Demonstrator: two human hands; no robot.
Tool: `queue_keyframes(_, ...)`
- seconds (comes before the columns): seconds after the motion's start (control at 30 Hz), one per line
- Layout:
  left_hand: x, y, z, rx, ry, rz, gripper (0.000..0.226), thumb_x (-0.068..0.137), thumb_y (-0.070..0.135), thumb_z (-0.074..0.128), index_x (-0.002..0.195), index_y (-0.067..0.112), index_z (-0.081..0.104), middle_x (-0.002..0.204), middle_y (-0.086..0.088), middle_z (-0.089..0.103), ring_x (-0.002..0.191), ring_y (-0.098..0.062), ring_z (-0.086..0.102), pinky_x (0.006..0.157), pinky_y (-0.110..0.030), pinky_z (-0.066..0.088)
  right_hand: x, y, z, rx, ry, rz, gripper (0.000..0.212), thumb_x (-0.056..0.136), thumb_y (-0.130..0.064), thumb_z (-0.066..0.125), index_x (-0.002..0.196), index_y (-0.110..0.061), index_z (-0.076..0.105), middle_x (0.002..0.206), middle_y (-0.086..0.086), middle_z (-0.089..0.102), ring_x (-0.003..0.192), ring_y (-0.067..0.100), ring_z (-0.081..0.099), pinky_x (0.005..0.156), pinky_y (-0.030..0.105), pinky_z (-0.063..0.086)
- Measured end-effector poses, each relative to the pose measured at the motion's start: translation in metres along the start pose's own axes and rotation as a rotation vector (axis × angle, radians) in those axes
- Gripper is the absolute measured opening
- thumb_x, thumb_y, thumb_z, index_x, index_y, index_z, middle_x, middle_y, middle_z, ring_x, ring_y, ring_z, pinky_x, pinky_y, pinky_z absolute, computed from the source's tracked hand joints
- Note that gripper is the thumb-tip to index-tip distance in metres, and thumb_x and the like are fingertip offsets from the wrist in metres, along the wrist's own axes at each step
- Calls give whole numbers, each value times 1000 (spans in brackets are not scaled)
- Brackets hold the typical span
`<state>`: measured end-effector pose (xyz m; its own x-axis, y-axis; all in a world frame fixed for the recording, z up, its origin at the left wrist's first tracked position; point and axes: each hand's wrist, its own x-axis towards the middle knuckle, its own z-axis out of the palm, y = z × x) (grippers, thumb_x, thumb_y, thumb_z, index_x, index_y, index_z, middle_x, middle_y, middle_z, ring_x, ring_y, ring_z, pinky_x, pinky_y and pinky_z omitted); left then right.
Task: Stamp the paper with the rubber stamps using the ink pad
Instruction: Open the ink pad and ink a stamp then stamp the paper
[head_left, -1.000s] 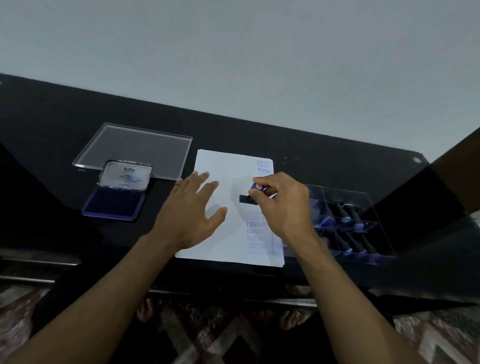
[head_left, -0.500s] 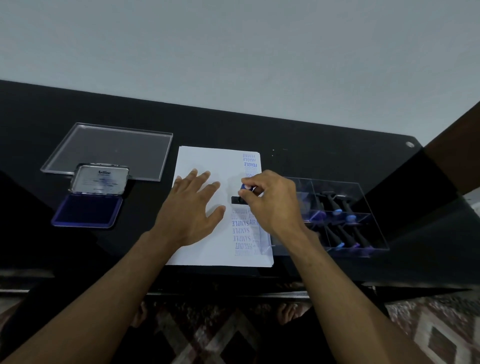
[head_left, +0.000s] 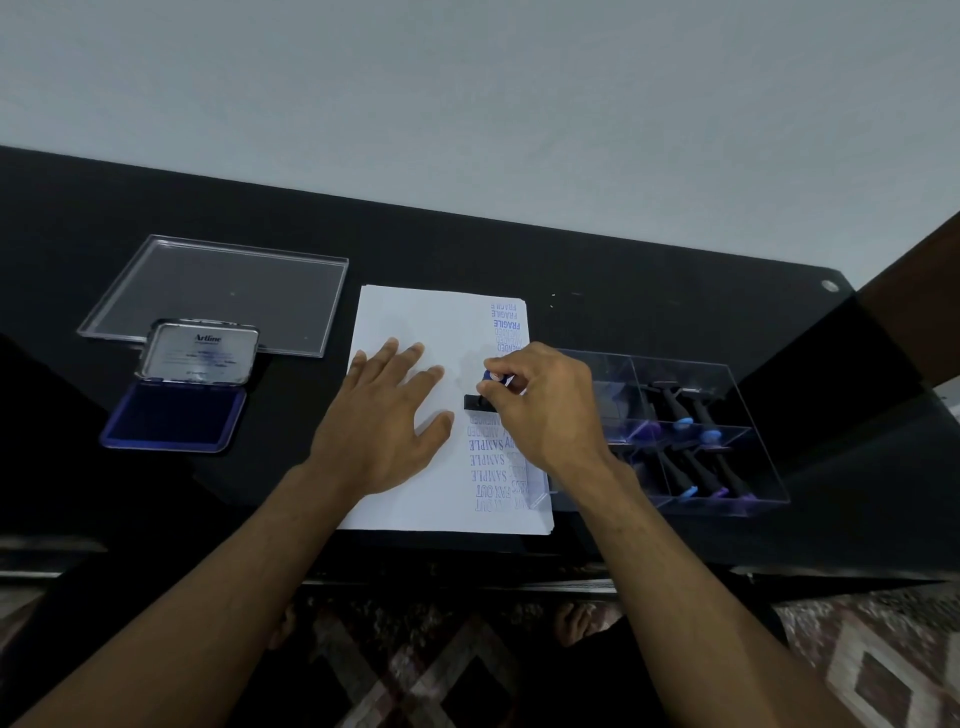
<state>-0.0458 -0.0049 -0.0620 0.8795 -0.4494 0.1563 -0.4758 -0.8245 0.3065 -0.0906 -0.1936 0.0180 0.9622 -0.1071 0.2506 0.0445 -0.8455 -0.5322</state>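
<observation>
The right hand has its fingers curled round a small rubber stamp, thumb and forefinger pinching the blue knob at the top while the black base sits on the paper just below the fingertips. The left hand lies flat with fingers spread and straight, holding nothing, only pressing the sheet down just beside the stamp. The stamp looks light and stiff, with a narrow handle that is easy to pinch high up; I'd say a grip near the knob gives good downward push but lets the base rock, so it wants pressing straight down. The paper is thin and floppy and would likely slide on the dark glossy table, hence the flat palm. Blue prints already run in a column past the right-hand fingers. The open ink pad sits well off beyond the left hand's little-finger side, and more stamps stand in a clear box beside the right wrist.
</observation>
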Motion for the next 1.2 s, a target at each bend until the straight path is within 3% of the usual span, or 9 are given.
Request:
queue_keyframes(0.4, 0, -1, 2, 11, 6, -2, 76, 92, 71, 22, 149, 27, 46, 164, -3, 29, 154, -25, 16, 125, -49, 10, 3, 1, 2, -52, -35, -23, 23, 87, -25, 74, 108, -17, 76, 102, 0, 72, 85, 10, 63, 87, 30, 54)
queue_keyframes(0.57, 0, -2, 2, 16, 6, 0, 74, 93, 70, 24, 149, 27, 47, 163, -3, 30, 154, -25, 17, 125, -49, 11, 6, 3, 7, -152, -57, -30, 18, 87, -31, 72, 103, -24, 77, 102, -5, 71, 92, 12, 60, 91, 44, 50)
queue_keyframes(0.77, 0, -1, 1, 8, 11, -6, 75, 92, 70, 23, 148, 27, 48, 163, -3, 31, 154, -25, 18, 125, -51, 14, 8, 3, 8, -154, -61, -19, 15, 87, -30, 73, 100, -24, 77, 100, -6, 71, 90, 12, 60, 91, 45, 50)
queue_keyframes(1.2, 0, -2, 2, 2, 19, 0, 75, 92, 71, 23, 147, 27, 49, 162, -3, 32, 153, -26, 20, 124, -51, 14, 10, -1, 3, -70, -74, 32, 14, 86, -25, 76, 98, -18, 78, 100, -5, 72, 82, 9, 64, 85, 31, 56)
